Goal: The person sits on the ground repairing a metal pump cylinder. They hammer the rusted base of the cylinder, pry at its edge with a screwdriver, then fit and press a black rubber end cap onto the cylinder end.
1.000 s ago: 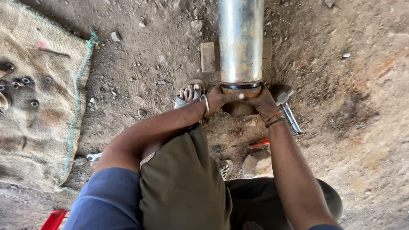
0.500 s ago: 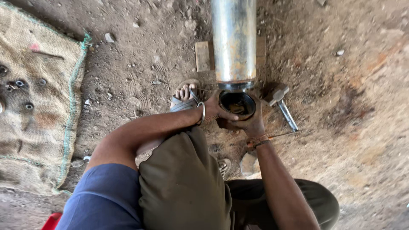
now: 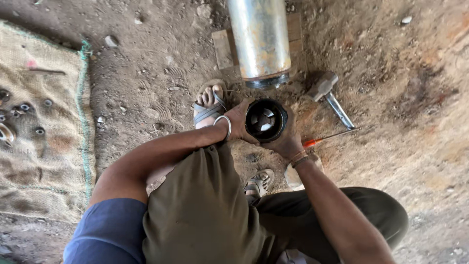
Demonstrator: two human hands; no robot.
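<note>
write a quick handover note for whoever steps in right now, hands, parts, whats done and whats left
Left hand and right hand: both grip the black round metal housing, open end facing up, held clear of the ground.
Steel cylinder lies on wooden blocks just beyond it; the two are apart.
Hammer and orange-handled screwdriver lie on the dirt to the right; small parts sit on the burlap sack to the left.
Done: housing is off the cylinder.
Left: cannot tell.

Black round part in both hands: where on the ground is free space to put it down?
Bare dirt lies between the burlap sack and the sandalled foot, and right of the hammer. It is crowded near the hands: the black round part, metal cylinder, hammer and screwdriver lie close together.
</note>
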